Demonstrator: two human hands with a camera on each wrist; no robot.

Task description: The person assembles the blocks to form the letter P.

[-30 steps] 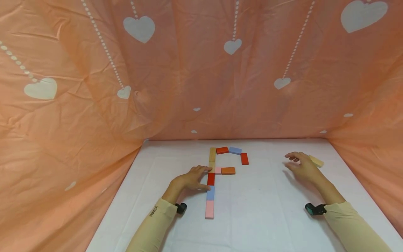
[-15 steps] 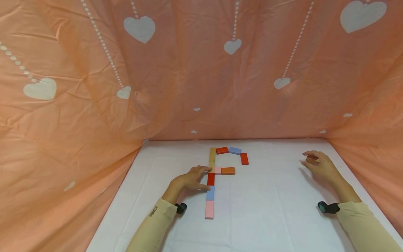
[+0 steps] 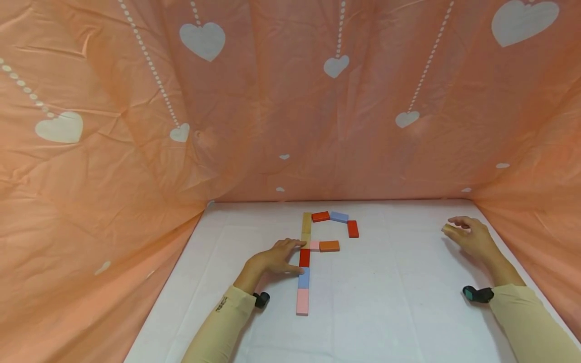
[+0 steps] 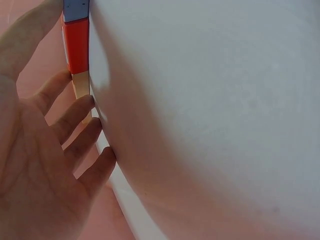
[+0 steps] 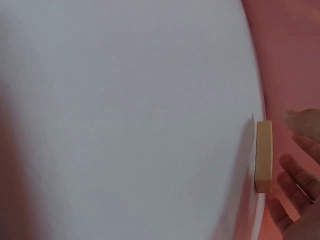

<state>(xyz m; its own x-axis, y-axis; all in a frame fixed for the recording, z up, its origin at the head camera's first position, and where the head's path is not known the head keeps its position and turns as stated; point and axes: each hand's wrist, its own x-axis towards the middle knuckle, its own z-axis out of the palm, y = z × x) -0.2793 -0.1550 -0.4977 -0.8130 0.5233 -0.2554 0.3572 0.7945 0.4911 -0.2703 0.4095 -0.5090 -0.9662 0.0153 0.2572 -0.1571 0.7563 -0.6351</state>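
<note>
My left hand (image 3: 274, 257) lies beside a column of flat blocks, fingers extended. Its index finger reaches the lower yellow block (image 3: 305, 239), its thumb the blue block (image 3: 303, 279). Between them lies a red block (image 3: 304, 258); the left wrist view shows the same red block (image 4: 77, 46) past the fingers. My right hand (image 3: 474, 242) hovers at a loose yellow block (image 3: 448, 228), partly hidden by the thumb in the head view. In the right wrist view, the loosely bent fingers (image 5: 300, 177) stand slightly apart from this yellow block (image 5: 264, 157).
A pink block (image 3: 302, 302) ends the column nearest me. Red and blue blocks, including a red one (image 3: 353, 229), form an arc from its top. An orange block (image 3: 329, 246) branches off midway. Orange curtains (image 3: 363, 151) enclose the white table (image 3: 386, 302).
My right hand has moved right to the loose yellow block, which was visible beyond it, then hidden, and now shows at the thumb. The left hand and block column have stayed put.
</note>
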